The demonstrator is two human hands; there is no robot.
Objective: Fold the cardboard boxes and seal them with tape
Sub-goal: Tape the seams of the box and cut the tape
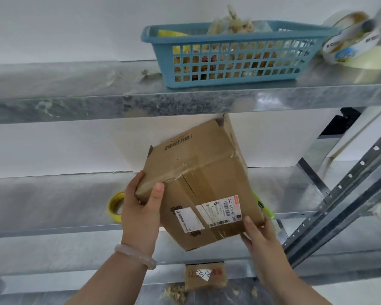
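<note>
1. Left hand clamps the upper corner of the cardboard box, thumb over its taped edge. Right hand pinches the lower corner.
2. The box hangs tilted in the air before the middle shelf.
3. It probably handles light and stiff. The taped patches look slick, so bare corners grip best.

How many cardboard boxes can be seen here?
2: one box held between left hand and right hand; a smaller box on the lowest shelf. Others may be hidden.

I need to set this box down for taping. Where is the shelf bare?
The middle shelf left of the yellow tape roll is bare; so is the upper shelf left of the blue basket. Upper right is crowded: basket beside the clear tape roll.
</note>
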